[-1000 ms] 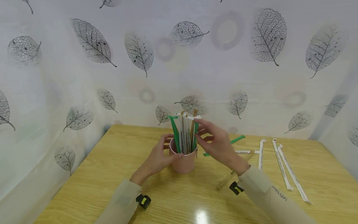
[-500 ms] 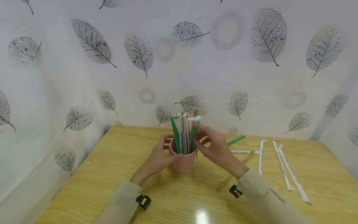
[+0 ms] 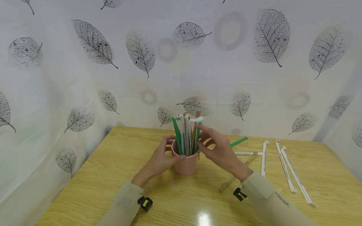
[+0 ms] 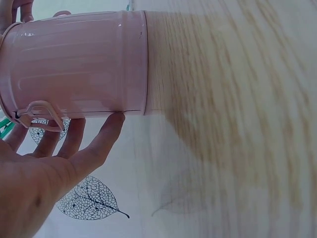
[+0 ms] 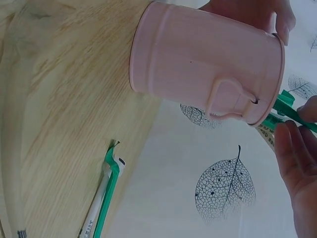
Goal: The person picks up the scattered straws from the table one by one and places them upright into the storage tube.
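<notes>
A small pink metal bucket (image 3: 185, 167) with side handles stands upright on the table, holding several paper-wrapped straws, white, brown and green. My left hand (image 3: 156, 160) grips the bucket from the left, thumb at the front of the rim and fingers around the far side. With the thumb and fingers of my right hand (image 3: 219, 151), I pinch a green wrapped straw (image 5: 292, 113) at the bucket's right rim. This straw's lower end is hidden inside the bucket. Another green straw (image 3: 177, 135) leans at the left of the bunch.
On the wooden table (image 3: 113, 163), right of the bucket, lie more wrapped straws: a green one (image 3: 239, 141), a brown one (image 3: 227, 184) under my right forearm, and several white ones, including one at far right (image 3: 297, 175). A leaf-patterned curtain (image 3: 198, 69) hangs behind the table.
My right hand has slid slightly down from the straw tops along the green straw, uncovering the white wrapper ends. My left hand and the bucket stay in place.
</notes>
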Action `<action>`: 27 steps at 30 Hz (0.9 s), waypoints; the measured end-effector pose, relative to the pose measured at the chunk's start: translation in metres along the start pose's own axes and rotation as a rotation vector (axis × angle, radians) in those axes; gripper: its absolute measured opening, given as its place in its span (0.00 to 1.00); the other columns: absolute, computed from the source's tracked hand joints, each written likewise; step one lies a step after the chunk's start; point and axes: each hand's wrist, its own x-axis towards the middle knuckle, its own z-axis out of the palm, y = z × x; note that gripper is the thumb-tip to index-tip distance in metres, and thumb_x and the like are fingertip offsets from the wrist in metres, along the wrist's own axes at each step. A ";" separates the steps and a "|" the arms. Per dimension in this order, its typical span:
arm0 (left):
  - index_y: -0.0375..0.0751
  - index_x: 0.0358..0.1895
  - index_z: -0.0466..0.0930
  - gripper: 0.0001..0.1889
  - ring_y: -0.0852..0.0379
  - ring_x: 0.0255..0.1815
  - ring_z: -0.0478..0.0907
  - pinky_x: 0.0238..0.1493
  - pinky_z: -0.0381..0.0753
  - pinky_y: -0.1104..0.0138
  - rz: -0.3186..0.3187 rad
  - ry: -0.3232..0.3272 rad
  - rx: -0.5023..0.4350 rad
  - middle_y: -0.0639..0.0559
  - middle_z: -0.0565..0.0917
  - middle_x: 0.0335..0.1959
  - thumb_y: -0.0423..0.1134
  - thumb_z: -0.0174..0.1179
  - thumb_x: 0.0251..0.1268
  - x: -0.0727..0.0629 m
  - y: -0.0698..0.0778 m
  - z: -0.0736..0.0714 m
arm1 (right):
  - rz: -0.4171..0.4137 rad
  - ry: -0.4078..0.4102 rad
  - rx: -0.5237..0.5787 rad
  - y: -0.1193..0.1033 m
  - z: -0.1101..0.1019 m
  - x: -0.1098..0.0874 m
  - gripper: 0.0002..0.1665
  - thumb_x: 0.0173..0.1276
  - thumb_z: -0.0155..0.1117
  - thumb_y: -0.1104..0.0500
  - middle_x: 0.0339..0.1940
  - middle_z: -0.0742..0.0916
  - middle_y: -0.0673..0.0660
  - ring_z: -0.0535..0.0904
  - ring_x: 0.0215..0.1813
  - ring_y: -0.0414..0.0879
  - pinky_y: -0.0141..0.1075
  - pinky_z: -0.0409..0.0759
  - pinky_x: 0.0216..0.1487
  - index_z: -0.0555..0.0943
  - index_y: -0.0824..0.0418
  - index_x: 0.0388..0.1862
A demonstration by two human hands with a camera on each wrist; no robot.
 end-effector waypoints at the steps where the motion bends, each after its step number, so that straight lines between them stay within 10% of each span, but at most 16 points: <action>1: 0.56 0.74 0.60 0.40 0.38 0.68 0.75 0.65 0.79 0.43 -0.007 0.000 0.000 0.43 0.72 0.71 0.49 0.71 0.61 0.000 0.000 0.000 | 0.005 0.000 -0.001 0.000 -0.001 -0.001 0.41 0.58 0.71 0.78 0.37 0.89 0.58 0.87 0.36 0.46 0.34 0.87 0.33 0.73 0.64 0.71; 11: 0.54 0.74 0.60 0.40 0.38 0.67 0.76 0.65 0.79 0.42 0.011 0.005 0.011 0.42 0.72 0.71 0.49 0.71 0.61 -0.001 0.000 -0.001 | 0.014 0.053 -0.008 0.001 -0.025 -0.004 0.45 0.57 0.73 0.76 0.38 0.89 0.59 0.87 0.38 0.44 0.28 0.86 0.34 0.70 0.63 0.74; 16: 0.55 0.74 0.60 0.39 0.38 0.67 0.75 0.66 0.77 0.41 0.019 -0.011 -0.001 0.42 0.72 0.71 0.50 0.70 0.62 0.001 -0.002 -0.001 | 0.014 0.135 -0.128 0.012 -0.055 -0.007 0.31 0.58 0.70 0.76 0.32 0.90 0.57 0.85 0.32 0.37 0.22 0.83 0.32 0.80 0.67 0.62; 22: 0.53 0.74 0.59 0.39 0.37 0.68 0.75 0.67 0.76 0.39 0.028 -0.018 0.001 0.40 0.72 0.70 0.50 0.69 0.63 0.002 -0.002 -0.001 | 0.301 0.093 -0.404 0.045 -0.107 -0.022 0.11 0.68 0.65 0.68 0.28 0.91 0.58 0.83 0.28 0.34 0.21 0.77 0.26 0.86 0.63 0.48; 27: 0.53 0.74 0.59 0.39 0.38 0.68 0.75 0.67 0.76 0.39 0.023 -0.021 0.000 0.40 0.72 0.71 0.49 0.70 0.63 0.001 -0.003 -0.001 | 0.603 -0.093 -0.530 0.082 -0.151 -0.052 0.16 0.73 0.58 0.61 0.35 0.90 0.70 0.81 0.22 0.42 0.32 0.73 0.18 0.83 0.69 0.53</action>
